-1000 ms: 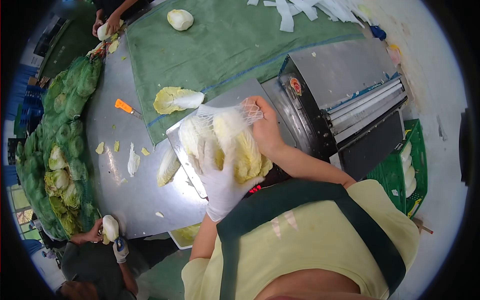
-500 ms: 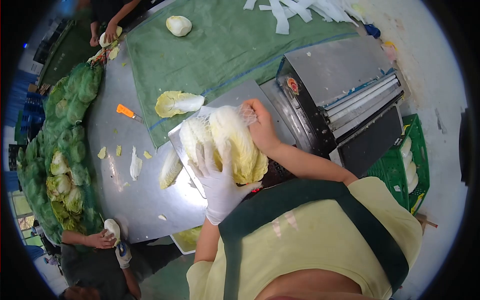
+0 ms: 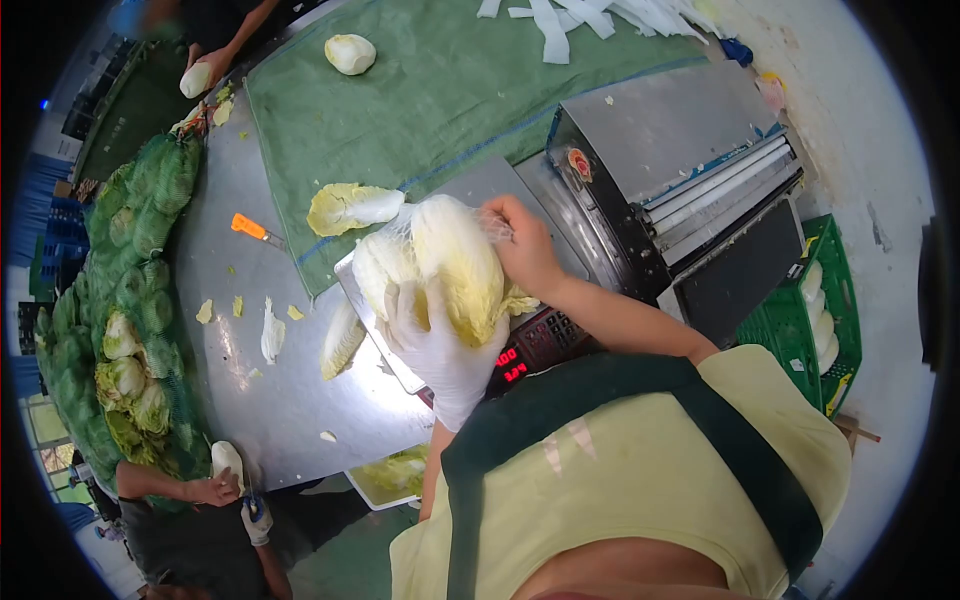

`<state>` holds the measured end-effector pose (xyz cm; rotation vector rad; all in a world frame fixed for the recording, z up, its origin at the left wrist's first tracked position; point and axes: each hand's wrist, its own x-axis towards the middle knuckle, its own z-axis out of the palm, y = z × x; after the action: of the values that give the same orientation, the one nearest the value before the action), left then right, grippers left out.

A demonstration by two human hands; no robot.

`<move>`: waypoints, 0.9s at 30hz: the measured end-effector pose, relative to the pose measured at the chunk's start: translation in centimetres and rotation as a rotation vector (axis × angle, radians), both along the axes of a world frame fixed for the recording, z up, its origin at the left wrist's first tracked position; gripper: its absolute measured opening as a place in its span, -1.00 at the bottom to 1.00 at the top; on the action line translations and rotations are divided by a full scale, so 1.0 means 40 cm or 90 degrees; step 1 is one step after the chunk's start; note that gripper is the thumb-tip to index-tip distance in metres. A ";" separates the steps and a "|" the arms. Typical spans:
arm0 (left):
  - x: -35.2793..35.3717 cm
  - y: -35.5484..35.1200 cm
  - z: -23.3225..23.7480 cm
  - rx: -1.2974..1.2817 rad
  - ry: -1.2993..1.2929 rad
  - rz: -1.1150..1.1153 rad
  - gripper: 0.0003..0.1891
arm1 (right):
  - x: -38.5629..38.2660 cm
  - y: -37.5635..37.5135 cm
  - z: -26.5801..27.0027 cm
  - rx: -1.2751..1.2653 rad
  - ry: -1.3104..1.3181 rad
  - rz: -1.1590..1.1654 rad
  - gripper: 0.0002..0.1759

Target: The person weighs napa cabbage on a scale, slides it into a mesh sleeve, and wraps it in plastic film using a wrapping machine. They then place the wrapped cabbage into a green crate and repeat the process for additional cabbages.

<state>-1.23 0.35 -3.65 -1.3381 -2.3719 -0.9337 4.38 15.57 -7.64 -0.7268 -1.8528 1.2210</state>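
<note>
White mesh net (image 3: 492,222) already drawn over two napa cabbages (image 3: 445,262), held above the scale (image 3: 530,350) on the steel table (image 3: 260,390), not yet set down: gloved left hand (image 3: 440,345) grip clasped around the heads, bare right hand (image 3: 525,250) grip pinching the net; loose leaves (image 3: 350,205), orange knife (image 3: 250,227) and roller machine (image 3: 680,170) nearby, none obstructing.

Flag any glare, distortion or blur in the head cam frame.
Head view: heavy fisheye, black vignette all round, steel table edges bowed. Head view: bright glare patch on that table near its front edge. Head view: netted cabbage, left hand and right hand sharp; co-worker's hand at the lower rim small and soft.
</note>
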 end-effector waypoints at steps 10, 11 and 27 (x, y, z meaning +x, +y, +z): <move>-0.064 -0.109 -0.013 0.133 -0.223 0.000 -0.14 | 0.117 0.000 0.045 -0.049 -0.108 0.198 -0.25; -0.072 -0.125 -0.018 0.167 -0.241 0.076 -0.14 | 0.124 -0.012 0.054 0.003 -0.117 0.200 -0.17; -0.041 -0.071 -0.048 0.238 -0.193 0.155 -0.51 | 0.108 -0.074 0.148 0.316 -0.286 0.177 -0.02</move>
<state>-2.88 -2.47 -5.57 -0.7965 -2.3350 -1.4958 8.69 12.61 -1.72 -0.4974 -2.5692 0.7318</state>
